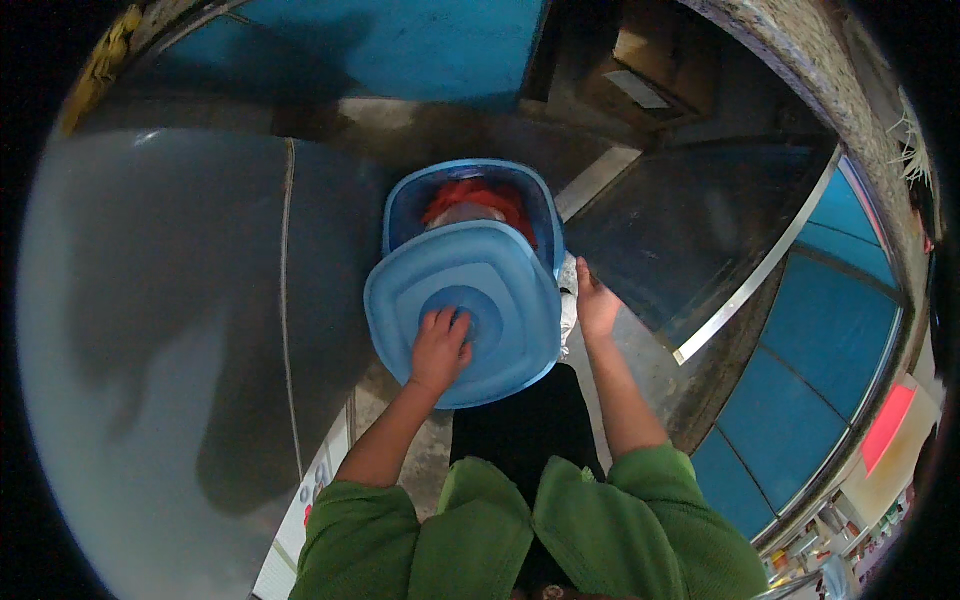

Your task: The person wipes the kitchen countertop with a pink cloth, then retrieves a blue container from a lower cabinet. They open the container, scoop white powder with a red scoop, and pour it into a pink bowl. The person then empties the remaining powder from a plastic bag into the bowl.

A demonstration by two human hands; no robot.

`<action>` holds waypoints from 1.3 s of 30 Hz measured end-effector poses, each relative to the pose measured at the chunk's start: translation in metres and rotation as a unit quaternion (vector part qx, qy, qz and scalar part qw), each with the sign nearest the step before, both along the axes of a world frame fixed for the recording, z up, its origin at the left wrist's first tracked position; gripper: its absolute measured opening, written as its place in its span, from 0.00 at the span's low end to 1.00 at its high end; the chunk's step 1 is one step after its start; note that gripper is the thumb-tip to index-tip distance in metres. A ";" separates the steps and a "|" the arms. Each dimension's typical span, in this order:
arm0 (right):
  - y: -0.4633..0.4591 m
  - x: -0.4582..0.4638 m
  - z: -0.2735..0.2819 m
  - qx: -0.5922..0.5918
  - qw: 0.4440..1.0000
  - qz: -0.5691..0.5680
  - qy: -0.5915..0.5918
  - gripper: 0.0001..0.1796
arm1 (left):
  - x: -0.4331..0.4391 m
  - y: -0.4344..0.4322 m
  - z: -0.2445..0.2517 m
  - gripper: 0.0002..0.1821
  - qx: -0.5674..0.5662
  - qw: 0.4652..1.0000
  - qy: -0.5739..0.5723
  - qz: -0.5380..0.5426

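Note:
A blue plastic bin (556, 225) stands in front of me, its mouth partly uncovered. Inside it are red cloth or plastic (472, 193) and some pale, crumpled material. The bin's lighter blue lid (517, 322) is tilted towards me and covers the near part of the opening. My left hand (444, 349) grips the lid at its recessed centre; my fingers hide the handle there. At the bin's right side my right hand (598, 304) holds a crumpled silvery packet (568, 307), with the thumb on top and the other fingers mostly hidden.
A glossy grey appliance or cabinet panel (172, 300) rises on the left. To the right a dark door (697, 232) with a metal edge stands ajar. A cardboard box (660, 75) sits behind, under a granite countertop (787, 45). Blue cabinet fronts (817, 330) line the right.

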State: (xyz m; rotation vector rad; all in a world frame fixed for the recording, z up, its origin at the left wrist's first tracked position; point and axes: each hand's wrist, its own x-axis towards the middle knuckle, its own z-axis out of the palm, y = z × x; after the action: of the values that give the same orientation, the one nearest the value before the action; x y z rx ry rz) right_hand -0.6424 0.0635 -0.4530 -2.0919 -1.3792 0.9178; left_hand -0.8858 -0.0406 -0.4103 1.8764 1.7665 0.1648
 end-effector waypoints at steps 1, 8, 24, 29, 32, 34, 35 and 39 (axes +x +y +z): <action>0.001 0.002 0.000 -0.026 0.999 -0.017 0.026 0.29 | 0.000 -0.004 -0.001 0.29 -0.002 1.000 -0.004 0.007; -0.034 0.015 -0.128 -0.211 0.975 0.037 0.053 0.51 | -0.003 -0.025 0.028 0.29 -0.041 0.998 -0.018 0.052; -0.131 0.066 -0.145 -0.227 0.949 0.219 0.022 0.54 | -0.004 -0.077 0.091 0.28 -0.053 0.989 0.002 0.137; -0.021 0.066 -0.083 -0.190 0.972 0.136 0.025 0.39 | 0.000 -0.080 0.092 0.28 -0.050 0.990 -0.009 0.129; 0.028 0.033 -0.025 -0.252 0.958 0.136 0.032 0.30 | 0.001 -0.075 0.094 0.28 -0.058 0.990 -0.022 0.127; 0.040 0.021 -0.040 -0.212 0.959 0.185 -0.010 0.27 | -0.002 -0.072 0.094 0.28 -0.048 0.991 -0.025 0.119; 0.044 0.015 -0.069 -0.175 0.972 0.145 0.066 0.23 | -0.004 -0.072 0.095 0.27 -0.037 0.993 -0.024 0.110; 0.114 -0.041 -0.070 -0.119 0.967 0.109 0.199 0.40 | -0.005 -0.069 0.090 0.27 -0.039 0.994 -0.026 0.100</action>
State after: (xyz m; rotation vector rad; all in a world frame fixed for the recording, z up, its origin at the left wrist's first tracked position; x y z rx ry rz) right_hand -0.6830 0.1772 -0.5227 -1.7995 -1.3481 1.5665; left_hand -0.8910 -0.1099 -0.3203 1.6262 1.8953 0.2133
